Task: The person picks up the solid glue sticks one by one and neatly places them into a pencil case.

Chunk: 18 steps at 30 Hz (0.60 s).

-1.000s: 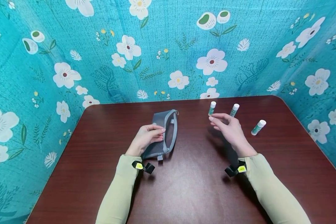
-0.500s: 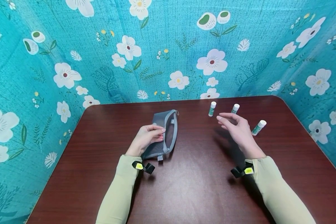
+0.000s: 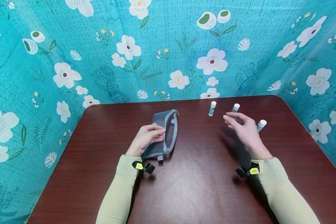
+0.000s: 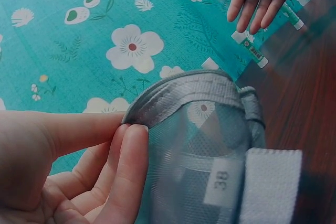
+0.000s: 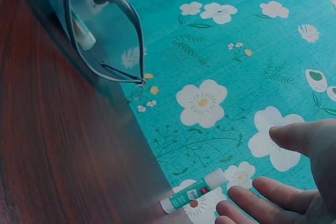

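A grey mesh zipper pouch (image 3: 159, 141) stands on the table with its mouth unzipped, facing right. My left hand (image 3: 147, 137) pinches the zipper edge between thumb and fingers, seen closely in the left wrist view, where a tag reads 38. My right hand (image 3: 245, 130) hovers over the table, holding nothing, its fingers apart in the right wrist view. Beyond it three glue sticks stand upright with white caps: the left one (image 3: 212, 109), the middle one (image 3: 235, 108) and the right one (image 3: 261, 125), partly hidden. In the right wrist view, another glue stick (image 5: 83, 35) shows within the pouch's outline.
The dark red-brown table (image 3: 196, 186) has a rounded far corner on each side. Teal flowered cloth (image 3: 156, 46) hangs close behind the table and along both sides. Each wrist wears a black camera band, such as the left band (image 3: 144, 167).
My right hand has moved rightward, away from the left glue stick and in front of the right one. The left hand and pouch have stayed put.
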Tool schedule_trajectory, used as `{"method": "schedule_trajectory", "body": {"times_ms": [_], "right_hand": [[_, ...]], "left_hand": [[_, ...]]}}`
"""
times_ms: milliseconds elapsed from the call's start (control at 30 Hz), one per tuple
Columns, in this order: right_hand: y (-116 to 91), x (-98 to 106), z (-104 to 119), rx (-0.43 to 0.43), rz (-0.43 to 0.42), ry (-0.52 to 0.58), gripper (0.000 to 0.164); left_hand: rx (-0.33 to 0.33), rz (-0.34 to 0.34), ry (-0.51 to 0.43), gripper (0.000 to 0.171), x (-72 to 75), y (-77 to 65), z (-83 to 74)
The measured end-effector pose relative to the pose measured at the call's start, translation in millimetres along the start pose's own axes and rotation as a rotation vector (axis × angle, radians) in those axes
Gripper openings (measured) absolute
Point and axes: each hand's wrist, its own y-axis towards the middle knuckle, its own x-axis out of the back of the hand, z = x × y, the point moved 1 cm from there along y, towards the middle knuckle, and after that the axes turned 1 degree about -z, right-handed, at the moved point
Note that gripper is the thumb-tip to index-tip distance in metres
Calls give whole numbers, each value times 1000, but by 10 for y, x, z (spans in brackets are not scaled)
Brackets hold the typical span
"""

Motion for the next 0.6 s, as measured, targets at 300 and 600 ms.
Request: {"method": "schedule_trajectory", "body": {"times_ms": [300, 600], "right_hand": [[12, 130, 46, 14, -67, 51, 55], [-6, 320, 124, 6, -132, 46, 57]], "left_hand": [[-2, 7, -7, 23, -1, -4, -2], [-6, 3, -9, 23, -1, 14, 16]]}}
